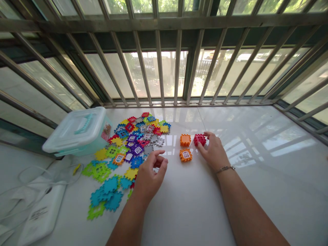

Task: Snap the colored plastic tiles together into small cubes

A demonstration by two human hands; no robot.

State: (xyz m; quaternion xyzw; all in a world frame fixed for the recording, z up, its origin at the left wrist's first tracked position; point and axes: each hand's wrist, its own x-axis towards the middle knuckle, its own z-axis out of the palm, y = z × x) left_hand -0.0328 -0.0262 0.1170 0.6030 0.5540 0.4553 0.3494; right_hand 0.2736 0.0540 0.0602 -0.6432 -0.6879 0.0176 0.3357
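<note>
Steel window bars [159, 68] fill the top of my feed, and below them lies a glossy white table [243, 212] streaked with sun glare. My landmark is the heap of notched plastic tiles [133, 143]: red, blue, green, yellow, purple and grey, some with little white window frames. Just right of the heap sit three small cubes built from such tiles: a plain orange cube [185, 140], a windowed orange cube [186, 155] nearer me, and a red cube [199, 139]. The right hand [212, 152] is curled over the red cube, fingers on top and thumb at its side, apparently holding it lightly. The left hand [150, 174] hangs at the heap's near edge, fingers loosely curled; its palm is turned from me, so I cannot tell whether a tile sits inside. From here the tiles look light, stiff and thin — slippery on this table, so I'd pinch one by its notched edge. I'd take a cube gently by opposite faces, since its joints may slip apart. Left of the heap stands a lidded clear box [74, 131]; its contents are hard to make out.
</note>
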